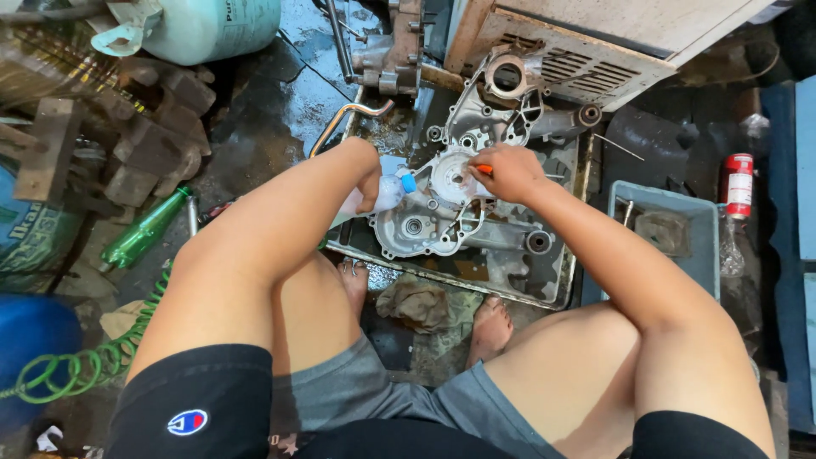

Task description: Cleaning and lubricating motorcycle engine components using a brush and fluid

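The person squats over a shallow metal tray (557,280) set on the wet floor, and both hands are busy above the grey engine casing (442,212) that lies in it. The left hand (370,183) is curled tight round a small clear plastic bottle (382,195) with a blue cap (409,182), holding it on its side so the cap end points toward the round middle of the casing. The right hand (508,172) is closed too, knuckles up, gripping a thin tool with an orange handle (484,170); only a short bit of the orange shows past the fingers, and its tip is pressed in at the casing's round boss. The two hands sit close, one on each side of that boss.

A second casing half (501,93) rests at the far end of the tray. Just in front of the tray a crumpled rag (416,304) lies between the bare feet. Off to the right stands a grey plastic bin (680,229) and a red spray can (739,185); on the left lie a green glass bottle (144,229) and a coiled green air hose (85,361).
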